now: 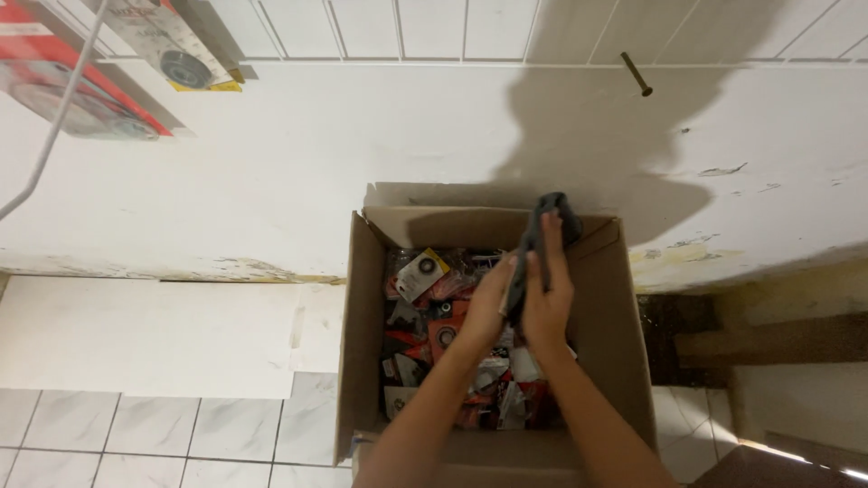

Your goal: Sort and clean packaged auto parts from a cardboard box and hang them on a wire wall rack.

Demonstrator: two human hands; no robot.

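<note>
An open cardboard box (362, 343) stands on the floor against a white wall, filled with several small red, black and white packets (425, 298) showing round metal parts. Both my hands are over the box and hold a dark grey flat object (542, 230) upright between them. My right hand (549, 294) grips its side with fingers stretched up along it. My left hand (491, 303) presses against its lower left edge.
A white wall (271, 163) rises behind the box, with a long nail (636, 74) sticking out of it. Packaged discs (81, 90) hang at the upper left. Marbled floor tiles (163, 434) lie to the left; dark, rough ground (723, 334) lies to the right.
</note>
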